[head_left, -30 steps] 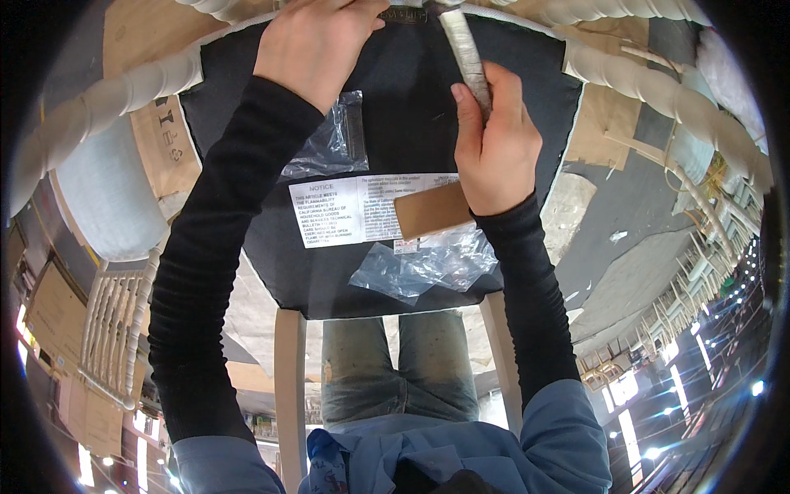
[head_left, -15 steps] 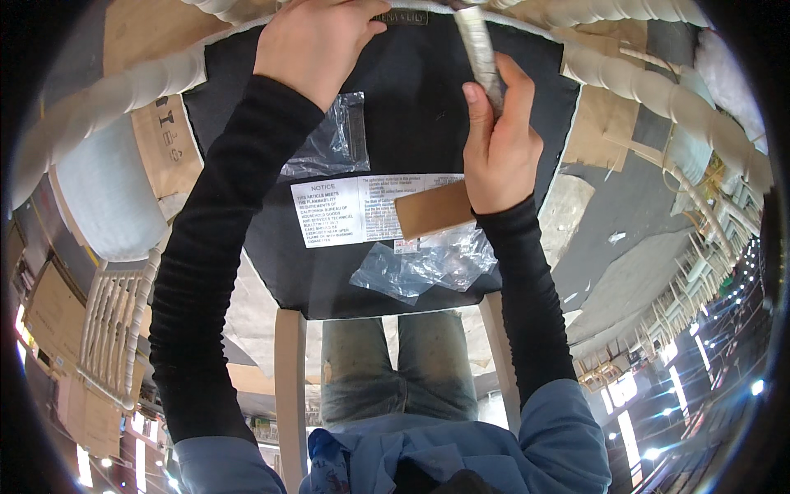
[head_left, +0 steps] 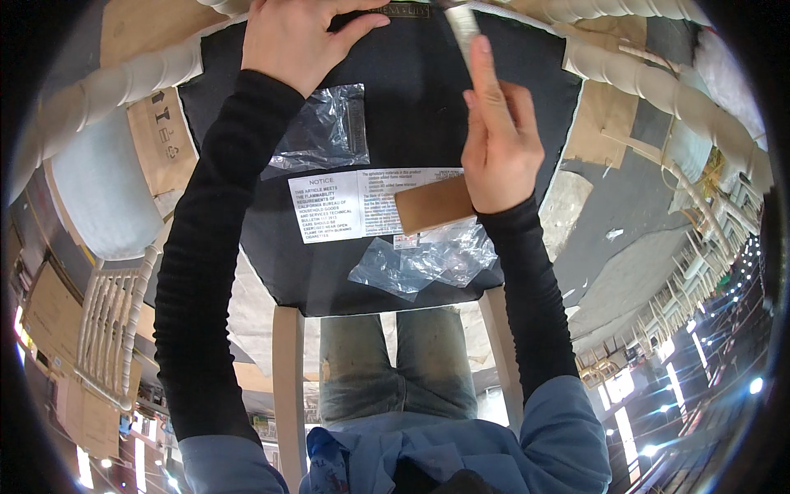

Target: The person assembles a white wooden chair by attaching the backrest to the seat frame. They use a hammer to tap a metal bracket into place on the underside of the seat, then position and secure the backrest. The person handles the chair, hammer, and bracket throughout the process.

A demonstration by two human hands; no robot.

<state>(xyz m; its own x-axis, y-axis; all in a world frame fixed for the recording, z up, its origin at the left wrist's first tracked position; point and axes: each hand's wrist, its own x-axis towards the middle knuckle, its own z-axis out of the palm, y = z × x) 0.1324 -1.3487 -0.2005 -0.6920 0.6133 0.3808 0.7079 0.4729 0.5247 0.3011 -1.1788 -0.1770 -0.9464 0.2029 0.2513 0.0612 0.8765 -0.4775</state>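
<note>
Before me is the black underside of a chair seat, with a small dark label plate at its far edge. My left hand is beside the plate, thumb and fingers curled together; the fingertips are partly cut off by the upper edge, so anything pinched there is hidden. My right hand grips a hammer by its pale, tape-wrapped handle, index finger stretched along it. The dark head, mostly out of view, is close to the plate's right end.
Near my right wrist a brown flat piece lies over a white printed notice. Clear plastic bags rest on the black cloth. Turned cream chair legs flank the seat; slatted chair parts stand left, cardboard below.
The hammer has tipped up and left, and my right index finger has straightened along its handle. My left hand has shifted slightly left, its thumb still by the plate.
</note>
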